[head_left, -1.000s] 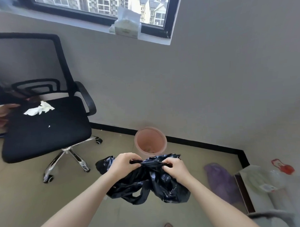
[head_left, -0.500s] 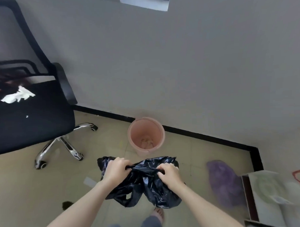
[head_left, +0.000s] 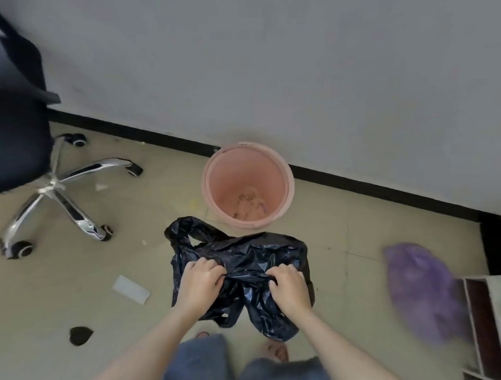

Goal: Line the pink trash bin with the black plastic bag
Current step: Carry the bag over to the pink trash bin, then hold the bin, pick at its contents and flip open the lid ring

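The left hand point(head_left: 200, 282) and right hand point(head_left: 288, 285) each clutch the crumpled black plastic bag point(head_left: 246, 258). The bag hangs just in front of the round pink plastic trash bin point(head_left: 287, 188), which stands against the wall.

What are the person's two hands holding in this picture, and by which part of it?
Both the left hand and right hand grip the black plastic bag by bunched plastic across its middle.

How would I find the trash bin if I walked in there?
Follow the grey wall down to its black baseboard. The pink trash bin stands on the floor against it, right of the office chair. It is the only round, open-topped pink thing.
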### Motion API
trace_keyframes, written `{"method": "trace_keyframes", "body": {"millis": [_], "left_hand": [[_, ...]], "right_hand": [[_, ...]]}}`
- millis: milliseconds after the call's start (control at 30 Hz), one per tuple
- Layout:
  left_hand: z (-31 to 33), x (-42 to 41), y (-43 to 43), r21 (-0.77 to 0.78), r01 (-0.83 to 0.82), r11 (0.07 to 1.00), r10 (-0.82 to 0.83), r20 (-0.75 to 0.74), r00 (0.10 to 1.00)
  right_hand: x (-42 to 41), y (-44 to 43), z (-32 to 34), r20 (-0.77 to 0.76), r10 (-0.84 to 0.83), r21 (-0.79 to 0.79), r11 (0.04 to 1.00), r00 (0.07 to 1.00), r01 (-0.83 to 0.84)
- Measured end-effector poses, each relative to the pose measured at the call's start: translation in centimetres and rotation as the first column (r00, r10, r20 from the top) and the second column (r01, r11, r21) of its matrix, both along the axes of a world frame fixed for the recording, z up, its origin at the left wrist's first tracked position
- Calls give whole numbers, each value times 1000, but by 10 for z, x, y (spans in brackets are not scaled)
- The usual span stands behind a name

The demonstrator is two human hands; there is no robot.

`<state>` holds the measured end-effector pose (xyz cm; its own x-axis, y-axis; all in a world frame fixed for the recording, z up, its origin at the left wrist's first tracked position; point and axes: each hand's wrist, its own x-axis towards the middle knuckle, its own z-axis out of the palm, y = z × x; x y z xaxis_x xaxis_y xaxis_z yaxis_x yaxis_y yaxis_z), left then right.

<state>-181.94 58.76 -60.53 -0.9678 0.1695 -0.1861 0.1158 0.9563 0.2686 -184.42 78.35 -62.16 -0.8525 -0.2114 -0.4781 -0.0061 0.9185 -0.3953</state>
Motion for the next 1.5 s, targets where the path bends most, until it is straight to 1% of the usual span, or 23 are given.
{"method": "trace_keyframes", "body": {"millis": [133,233,300,367,433,467,500,533,567,600,633,667,733,767,833,867,967,1100,1200,1300,1367,1433,1500], "left_hand": [[-113,-13,-1,-89,66,994,-69,-28,997],[-196,-26,-3,-106,85,991,-83,27,996],[-239,-31,-9,-95,37,995,-34,31,999],[-277,-36,-13,-103,-7,995,23,152,988],[-292,-35,-14,-48,-91,995,100,225,969],[-293,-36,-13,21,-171,985,163,201,966],[-285,-38,-12,130,-291,948,267,175,948],[-272,-43,-10,269,-431,862,397,172,902],[-258,-51,-8,423,-557,715,528,195,826],[-242,-62,-7,558,-629,541,619,242,747],[-225,-78,-6,648,-649,398,659,290,694],[-211,-95,-5,706,-641,302,672,319,668],[-193,-124,-4,766,-612,195,677,346,649],[-189,-134,-3,786,-593,174,676,343,653],[-185,-145,0,819,-540,196,669,291,684],[-185,-146,2,817,-534,217,664,277,694],[-187,-145,1,798,-552,242,653,287,701],[-184,-149,-10,803,-544,244,670,265,693],[-183,-147,-20,756,-598,267,681,290,672],[-186,-138,-25,711,-617,338,668,280,689],[-184,-133,-22,670,-636,382,662,283,694],[-181,-131,-15,620,-657,429,658,284,697],[-178,-128,-5,560,-678,475,648,299,701]], "right_hand": [[-19,-8,-113,-87,124,93,989,988,-116],[-35,-12,-199,-99,170,112,981,980,-159],[-39,-14,-246,-92,203,109,975,975,-192],[-42,-13,-278,-62,230,119,968,971,-222],[-43,-12,-285,-40,238,113,966,970,-232],[-43,-12,-280,-62,225,87,972,972,-219],[-44,-11,-270,-138,192,33,981,972,-189],[-46,-9,-257,-256,126,-37,989,958,-140],[-49,-7,-243,-372,9,-109,993,928,-53],[-58,-5,-229,-439,-161,-198,977,884,80],[-72,-3,-215,-439,-339,-311,926,832,214],[-90,-1,-202,-393,-490,-412,850,778,328],[-127,1,-183,-284,-679,-544,695,677,470],[-143,0,-176,-207,-728,-592,625,654,509],[-168,-5,-164,-56,-763,-649,518,644,557],[-175,-8,-162,-13,-755,-651,504,656,568],[-177,-15,-157,-39,-716,-602,573,697,556],[-155,-30,-157,-24,-733,-553,576,680,602],[-133,-37,-160,-24,-690,-446,655,724,610],[-126,-31,-155,-61,-596,-249,786,801,566],[-130,-21,-149,-92,-513,-126,856,853,501],[-138,-13,-142,-113,-446,-57,895,888,442],[-142,-8,-137,-101,-427,-48,904,898,425]]}}
